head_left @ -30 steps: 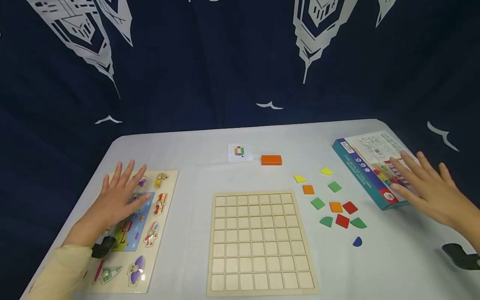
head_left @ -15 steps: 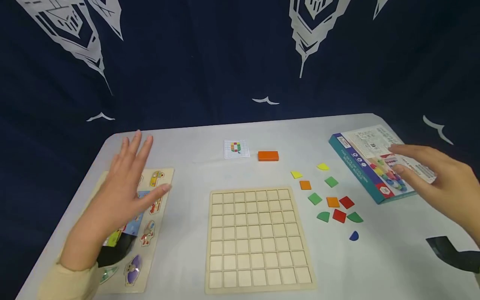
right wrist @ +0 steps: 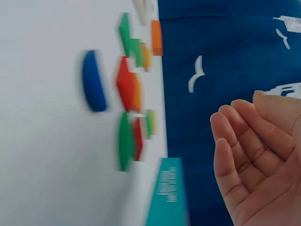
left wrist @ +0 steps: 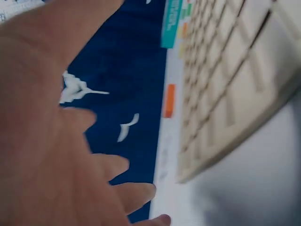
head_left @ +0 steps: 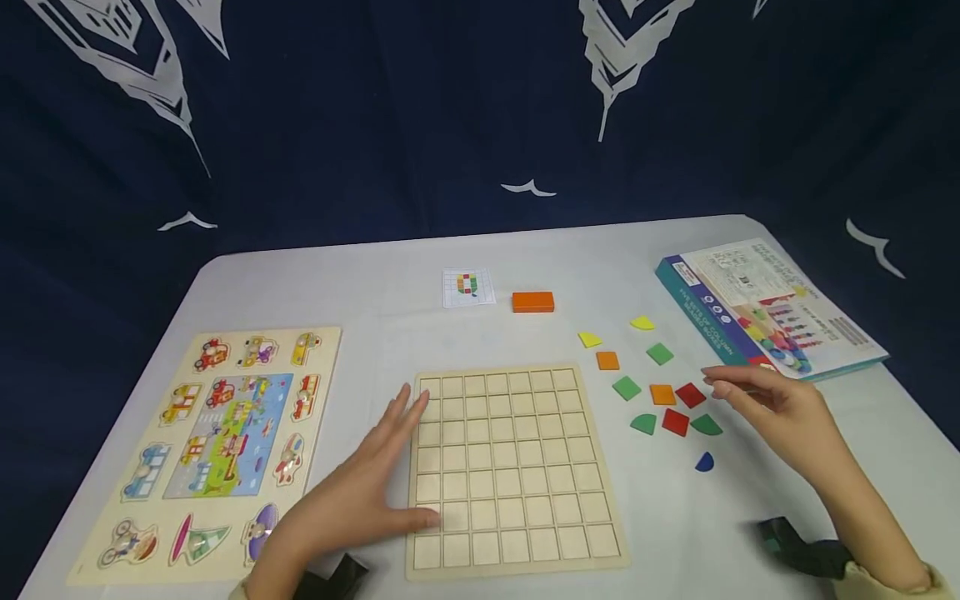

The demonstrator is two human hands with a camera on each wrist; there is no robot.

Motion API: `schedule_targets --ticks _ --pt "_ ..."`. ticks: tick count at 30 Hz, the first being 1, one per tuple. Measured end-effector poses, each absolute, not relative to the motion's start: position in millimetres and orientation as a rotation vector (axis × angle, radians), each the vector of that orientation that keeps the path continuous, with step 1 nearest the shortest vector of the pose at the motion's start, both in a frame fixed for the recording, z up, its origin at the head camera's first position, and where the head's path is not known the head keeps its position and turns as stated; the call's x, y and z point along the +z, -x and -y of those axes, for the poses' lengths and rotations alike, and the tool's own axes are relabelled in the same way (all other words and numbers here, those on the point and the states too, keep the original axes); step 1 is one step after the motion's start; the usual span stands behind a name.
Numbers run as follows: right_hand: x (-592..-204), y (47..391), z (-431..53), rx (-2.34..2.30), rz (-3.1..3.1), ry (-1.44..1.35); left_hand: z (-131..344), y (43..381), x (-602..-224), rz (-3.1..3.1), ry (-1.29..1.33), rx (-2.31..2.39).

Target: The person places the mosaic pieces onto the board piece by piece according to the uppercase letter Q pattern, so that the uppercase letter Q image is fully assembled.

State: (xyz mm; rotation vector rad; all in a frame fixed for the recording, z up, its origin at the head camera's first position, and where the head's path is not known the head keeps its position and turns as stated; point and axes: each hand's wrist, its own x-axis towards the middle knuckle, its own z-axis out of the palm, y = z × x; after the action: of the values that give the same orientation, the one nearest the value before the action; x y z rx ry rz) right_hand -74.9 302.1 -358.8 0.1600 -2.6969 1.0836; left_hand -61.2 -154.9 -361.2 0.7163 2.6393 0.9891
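right hand (head_left: 783, 417) hovers beside eleven coloured tiles (head_left: 662, 394).

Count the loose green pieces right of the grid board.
4. Farthest is a green square; another green square lies nearer the grid board. One rounded green piece is left of the front red square, another rounded green piece right of it. None seems hidden.

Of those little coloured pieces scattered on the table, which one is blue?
The rounded piece lying lowest in the head view; it alone is blue among red, orange, green and yellow ones.
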Motion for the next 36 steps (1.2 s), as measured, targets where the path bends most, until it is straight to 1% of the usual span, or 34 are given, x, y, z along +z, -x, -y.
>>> schedule_targets --ticks 5,11,21,29,36 --pt "-377.8 77.7 -303.5 1.092 2.814 -0.101 158.7 58.1 -379.9 -2.515 -0.826 0.863" --pt "-390.6 79.8 -302.6 1.021 2.88 -0.117 163.1 59.2 -392.4 -2.563 -0.931 0.715" --pt "-409.7 79.8 -291.8 0.796 2.883 -0.222 162.1 58.7 -398.8 -2.586 -0.913 0.726" --pt "-412.8 77.1 -288.0 0.723 2.903 -0.217 162.2 57.0 -401.4 -2.59 -0.923 0.726" --pt "-408.3 79.1 -286.5 0.709 2.858 -0.291 163.1 58.3 -404.0 -2.612 -0.948 0.724"
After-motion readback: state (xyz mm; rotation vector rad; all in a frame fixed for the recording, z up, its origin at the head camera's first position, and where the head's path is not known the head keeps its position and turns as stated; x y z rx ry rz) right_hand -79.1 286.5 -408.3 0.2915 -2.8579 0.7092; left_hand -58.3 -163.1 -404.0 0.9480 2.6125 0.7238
